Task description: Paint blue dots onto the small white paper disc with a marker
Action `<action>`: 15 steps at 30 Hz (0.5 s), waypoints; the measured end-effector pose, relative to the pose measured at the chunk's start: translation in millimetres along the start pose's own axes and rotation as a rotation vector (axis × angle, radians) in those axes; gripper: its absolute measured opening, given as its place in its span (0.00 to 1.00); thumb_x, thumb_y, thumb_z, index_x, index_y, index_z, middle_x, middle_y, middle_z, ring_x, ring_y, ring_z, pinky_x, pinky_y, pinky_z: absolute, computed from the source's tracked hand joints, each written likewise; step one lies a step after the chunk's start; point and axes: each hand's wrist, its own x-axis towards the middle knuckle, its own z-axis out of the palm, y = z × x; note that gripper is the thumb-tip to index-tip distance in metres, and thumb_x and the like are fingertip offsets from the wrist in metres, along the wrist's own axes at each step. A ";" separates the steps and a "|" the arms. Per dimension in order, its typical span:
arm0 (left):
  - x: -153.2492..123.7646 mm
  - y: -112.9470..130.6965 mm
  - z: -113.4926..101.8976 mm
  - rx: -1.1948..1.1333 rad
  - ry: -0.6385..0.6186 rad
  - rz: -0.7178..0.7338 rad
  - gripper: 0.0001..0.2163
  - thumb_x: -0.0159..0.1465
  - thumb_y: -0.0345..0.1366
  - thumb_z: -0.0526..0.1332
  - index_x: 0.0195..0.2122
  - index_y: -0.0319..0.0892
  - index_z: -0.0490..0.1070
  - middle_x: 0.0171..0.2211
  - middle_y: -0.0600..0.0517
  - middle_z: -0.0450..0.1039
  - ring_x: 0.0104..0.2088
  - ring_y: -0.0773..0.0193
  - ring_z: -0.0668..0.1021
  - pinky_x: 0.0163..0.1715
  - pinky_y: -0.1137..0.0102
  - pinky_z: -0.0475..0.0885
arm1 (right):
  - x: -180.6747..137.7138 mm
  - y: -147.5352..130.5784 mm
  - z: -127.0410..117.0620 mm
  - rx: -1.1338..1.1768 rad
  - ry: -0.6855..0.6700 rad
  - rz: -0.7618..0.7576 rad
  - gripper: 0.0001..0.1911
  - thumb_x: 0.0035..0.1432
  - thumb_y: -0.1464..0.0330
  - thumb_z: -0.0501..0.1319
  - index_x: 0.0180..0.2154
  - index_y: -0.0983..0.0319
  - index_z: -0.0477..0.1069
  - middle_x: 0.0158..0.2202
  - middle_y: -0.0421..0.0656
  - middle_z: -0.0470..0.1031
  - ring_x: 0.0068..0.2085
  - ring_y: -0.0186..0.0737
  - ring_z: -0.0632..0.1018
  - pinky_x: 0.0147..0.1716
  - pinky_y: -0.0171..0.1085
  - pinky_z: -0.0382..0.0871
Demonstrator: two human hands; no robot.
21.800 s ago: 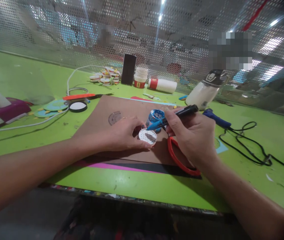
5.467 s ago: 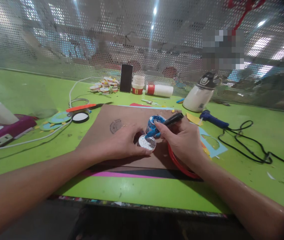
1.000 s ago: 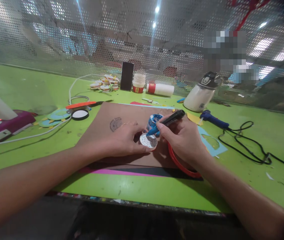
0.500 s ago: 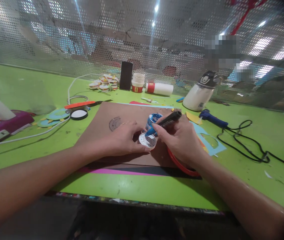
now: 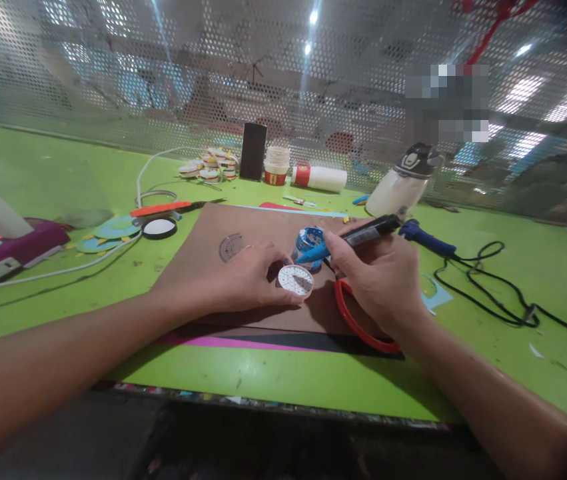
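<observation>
My left hand pinches a small round white disc by its edge, low over the brown board. Lines and small dark dots cover the disc's face. In my right hand is a black marker with a blue front end, held slanted with its tip above the disc and apart from it. Behind the disc stands an open jar of blue paint, smeared inside. Red-handled scissors lie partly under my right hand. A clear protractor rests beyond my left hand.
A glue gun with a black cord lies right, near a white bottle. Behind are a phone, stacked paper cups and a lying cup stack. Left are an orange cutter, a round black-rimmed lid and a purple power strip.
My right hand has moved right and up, lifting the marker's tip off the disc. More of the disc and the paint jar now shows. My left hand stays in place.
</observation>
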 end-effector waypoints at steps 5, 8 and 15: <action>-1.3 3.2 0.3 0.042 0.014 -0.024 0.20 0.51 0.52 0.70 0.35 0.42 0.73 0.34 0.51 0.73 0.33 0.58 0.73 0.30 0.66 0.62 | 0.6 2.0 -2.3 -0.080 0.006 0.016 0.17 0.58 0.59 0.66 0.21 0.58 0.69 0.19 0.41 0.71 0.23 0.37 0.70 0.22 0.37 0.65; -1.0 3.3 0.6 0.033 0.012 -0.026 0.20 0.50 0.51 0.70 0.36 0.42 0.72 0.34 0.51 0.73 0.34 0.58 0.73 0.30 0.66 0.62 | -0.6 4.6 -0.1 -0.056 -0.013 0.024 0.17 0.57 0.59 0.66 0.21 0.59 0.70 0.20 0.41 0.73 0.23 0.37 0.72 0.22 0.37 0.65; -0.9 2.3 0.6 0.010 0.014 -0.013 0.20 0.50 0.52 0.69 0.36 0.42 0.72 0.34 0.51 0.74 0.34 0.58 0.73 0.31 0.66 0.63 | -3.3 9.2 6.1 0.057 -0.089 0.032 0.11 0.58 0.62 0.66 0.28 0.63 0.75 0.28 0.42 0.80 0.28 0.37 0.77 0.26 0.36 0.70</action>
